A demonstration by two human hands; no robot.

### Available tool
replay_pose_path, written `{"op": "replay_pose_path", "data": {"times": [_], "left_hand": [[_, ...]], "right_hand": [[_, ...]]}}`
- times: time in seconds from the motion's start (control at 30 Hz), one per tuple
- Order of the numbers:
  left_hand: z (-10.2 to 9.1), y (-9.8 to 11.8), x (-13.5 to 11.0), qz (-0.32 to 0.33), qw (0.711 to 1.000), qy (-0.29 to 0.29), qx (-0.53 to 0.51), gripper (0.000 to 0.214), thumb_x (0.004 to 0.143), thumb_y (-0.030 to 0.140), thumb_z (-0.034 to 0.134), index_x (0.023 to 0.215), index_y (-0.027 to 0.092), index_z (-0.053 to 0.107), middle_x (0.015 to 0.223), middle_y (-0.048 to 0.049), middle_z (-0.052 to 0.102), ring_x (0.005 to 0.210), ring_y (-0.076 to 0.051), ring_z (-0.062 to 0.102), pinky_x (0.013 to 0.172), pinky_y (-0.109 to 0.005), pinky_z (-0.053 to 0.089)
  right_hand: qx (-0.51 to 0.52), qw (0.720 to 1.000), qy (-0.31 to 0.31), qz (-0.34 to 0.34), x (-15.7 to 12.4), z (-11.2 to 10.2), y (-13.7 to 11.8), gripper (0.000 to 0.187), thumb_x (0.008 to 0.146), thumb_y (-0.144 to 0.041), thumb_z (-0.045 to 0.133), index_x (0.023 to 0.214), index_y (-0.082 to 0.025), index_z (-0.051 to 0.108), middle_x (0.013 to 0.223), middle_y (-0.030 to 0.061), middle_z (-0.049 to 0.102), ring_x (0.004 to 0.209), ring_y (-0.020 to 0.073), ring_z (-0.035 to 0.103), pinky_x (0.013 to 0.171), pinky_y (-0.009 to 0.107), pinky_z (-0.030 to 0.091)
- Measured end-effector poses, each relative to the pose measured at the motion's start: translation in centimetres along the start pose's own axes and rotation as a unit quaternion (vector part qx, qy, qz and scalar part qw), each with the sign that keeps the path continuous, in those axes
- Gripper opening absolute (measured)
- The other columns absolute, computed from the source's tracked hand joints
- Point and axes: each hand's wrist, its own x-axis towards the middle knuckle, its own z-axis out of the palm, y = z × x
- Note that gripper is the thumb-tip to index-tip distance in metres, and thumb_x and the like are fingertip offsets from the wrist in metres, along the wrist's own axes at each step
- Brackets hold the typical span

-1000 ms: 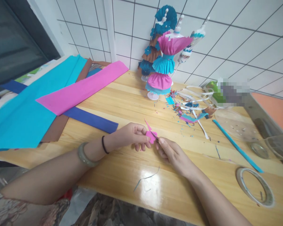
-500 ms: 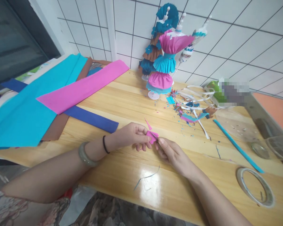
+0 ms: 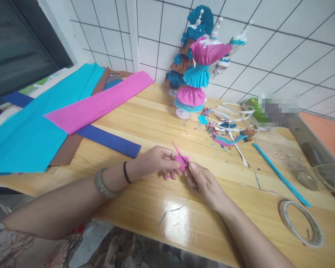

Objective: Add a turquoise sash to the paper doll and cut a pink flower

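Observation:
Between thumb and fingers, my left hand [image 3: 166, 162] pinches a small piece of pink crepe paper [image 3: 179, 159] above the table. My right hand [image 3: 202, 181] grips a pair of scissors [image 3: 185, 160], whose blades lie across the pink piece. The scissors' handles are mostly hidden in my fingers. A thin pink sliver [image 3: 175, 147] sticks up just beyond the piece; whether it is still attached, I cannot tell. Farther back stands a small dress form [image 3: 197, 76] in pink and turquoise pleated paper, with a teal and brown one [image 3: 181, 61] behind it.
Sheets of turquoise [image 3: 39, 126], pink [image 3: 103, 100] and dark blue [image 3: 111, 141] crepe paper overlap at left. Paper scraps [image 3: 226, 128] and white strips lie at the back right. A turquoise paper roll [image 3: 280, 173], a tape roll [image 3: 281, 216] and a clear container [image 3: 329, 175] are at right.
The scissor blades have shifted on the pink piece and look more parted. My hands stay in nearly the same place; the whole view has moved slightly.

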Motion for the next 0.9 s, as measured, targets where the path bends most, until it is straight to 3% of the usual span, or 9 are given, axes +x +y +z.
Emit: {"op": "replay_pose_path", "data": {"times": [0.57, 0.9], "left_hand": [[0.2, -0.02, -0.09, -0.008, 1.0, -0.011, -0.006, 0.027, 0.075, 0.038, 0.062, 0.082, 0.012, 0.067, 0.083, -0.0058, 0.066, 0.065, -0.009, 0.059, 0.049, -0.016, 0.043], [0.23, 0.1, -0.2, -0.007, 1.0, -0.013, -0.001, 0.029, 0.074, 0.04, 0.063, 0.081, 0.013, 0.067, 0.069, -0.0024, 0.063, 0.061, -0.009, 0.057, 0.049, -0.016, 0.042]], "right_hand": [[0.001, 1.0, 0.022, -0.012, 0.09, 0.21, -0.29, 0.041, 0.091, -0.053, 0.03, 0.071, -0.019, 0.041, 0.054, -0.0064, 0.029, 0.045, 0.0085, 0.023, 0.041, 0.023, 0.021], [-0.012, 1.0, 0.025, -0.008, 0.07, 0.32, -0.35, 0.044, 0.089, -0.057, 0.028, 0.071, -0.019, 0.043, 0.053, -0.0063, 0.028, 0.044, 0.0088, 0.022, 0.04, 0.023, 0.02]]}}
